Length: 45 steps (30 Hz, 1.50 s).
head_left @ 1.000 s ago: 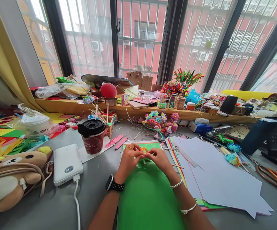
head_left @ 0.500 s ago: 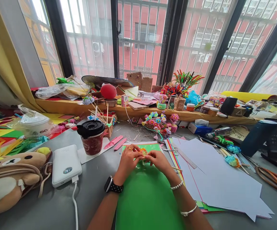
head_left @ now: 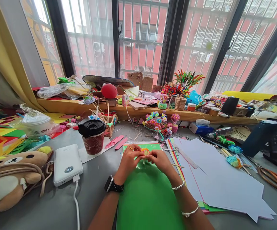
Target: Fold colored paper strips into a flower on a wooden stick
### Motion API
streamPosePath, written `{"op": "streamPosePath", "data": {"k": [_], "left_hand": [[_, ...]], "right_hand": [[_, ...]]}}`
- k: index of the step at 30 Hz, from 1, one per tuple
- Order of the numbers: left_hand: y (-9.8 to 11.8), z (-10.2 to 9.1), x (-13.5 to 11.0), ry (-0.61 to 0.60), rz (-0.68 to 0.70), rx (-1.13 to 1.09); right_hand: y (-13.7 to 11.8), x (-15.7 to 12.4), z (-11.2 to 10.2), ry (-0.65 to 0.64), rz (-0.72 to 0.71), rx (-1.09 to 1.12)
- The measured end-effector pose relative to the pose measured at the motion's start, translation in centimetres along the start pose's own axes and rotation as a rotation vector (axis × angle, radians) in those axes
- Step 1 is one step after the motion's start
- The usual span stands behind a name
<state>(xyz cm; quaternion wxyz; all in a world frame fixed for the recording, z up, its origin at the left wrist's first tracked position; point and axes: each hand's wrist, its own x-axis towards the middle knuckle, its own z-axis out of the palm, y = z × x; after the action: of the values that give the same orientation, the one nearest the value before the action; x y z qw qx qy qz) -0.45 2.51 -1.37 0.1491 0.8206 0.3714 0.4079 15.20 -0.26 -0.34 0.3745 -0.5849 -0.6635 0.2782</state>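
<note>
my left hand (head_left: 128,158) and right hand (head_left: 161,159) meet fingertip to fingertip, both pinching a small orange paper flower (head_left: 145,151) over the green sheet (head_left: 148,198). a coffee cup (head_left: 92,136) stands at ten o'clock, white paper (head_left: 220,179) at three.

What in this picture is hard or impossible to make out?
All in the head view:
Orange piece, pinched between the left hand and right hand: fingers cover most of it, so its shape is unclear.
Bear bag: cut off by the left edge.
Cable: runs off the bottom edge, so its far end is unseen.
Cup: lettering too blurred to read.
</note>
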Motion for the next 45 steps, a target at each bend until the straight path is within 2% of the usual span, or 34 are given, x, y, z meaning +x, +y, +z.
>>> {"op": "streamPosePath", "data": {"k": [3, 5, 10, 12, 16, 18, 21, 23, 25, 28, 31, 35, 40, 45], "left_hand": [[0.1, -0.1, 0.0, 0.027, -0.054, -0.119], [0.1, -0.1, 0.0, 0.053, -0.141, -0.242], [-0.2, 0.0, 0.2, 0.076, -0.506, -0.689], [-0.1, 0.0, 0.1, 0.036, -0.592, -0.91], [0.8, -0.6, 0.1, -0.143, -0.583, -1.337], [1.2, -1.1, 0.2, -0.13, -0.648, -1.421], [1.3, -1.6, 0.5, -0.106, -0.784, -1.427], [1.3, -1.6, 0.6, -0.114, -0.828, -1.433], [1.2, -1.4, 0.6, -0.147, -0.826, -1.468], [1.1, -1.0, 0.5, -0.163, -0.749, -1.585], [1.4, -1.0, 0.4, -0.077, -0.624, -1.675], [1.8, -1.1, 0.2, 0.002, -0.493, -1.66], [2.0, -0.6, 0.1, 0.053, -0.517, -1.595], [2.1, -0.4, 0.0, 0.107, -0.529, -1.722]], "right_hand": [[-0.4, -0.2, -0.3, 0.042, -0.055, -0.032], [-0.8, -0.3, -0.6, 0.076, -0.113, -0.07], [-1.3, -0.6, -1.1, 0.175, -0.271, -0.153], [-1.3, -0.6, -1.1, 0.201, -0.33, -0.17], [-1.1, -0.7, -1.4, 0.227, -0.378, -0.171], [-1.3, -0.8, -1.6, 0.211, -0.405, -0.154], [-1.7, -1.1, -1.6, 0.154, -0.481, -0.119], [-2.1, -1.4, -1.3, 0.117, -0.522, -0.12], [-2.3, -1.5, -0.9, 0.108, -0.562, -0.136], [-2.2, -1.5, -0.4, 0.115, -0.59, -0.188], [-2.1, -1.5, -0.1, 0.15, -0.609, -0.22], [-2.2, -1.6, 0.5, 0.23, -0.652, -0.233], [-2.6, -1.8, 1.5, 0.361, -0.709, -0.276], [-2.7, -2.0, 2.1, 0.499, -0.792, -0.309]]}}
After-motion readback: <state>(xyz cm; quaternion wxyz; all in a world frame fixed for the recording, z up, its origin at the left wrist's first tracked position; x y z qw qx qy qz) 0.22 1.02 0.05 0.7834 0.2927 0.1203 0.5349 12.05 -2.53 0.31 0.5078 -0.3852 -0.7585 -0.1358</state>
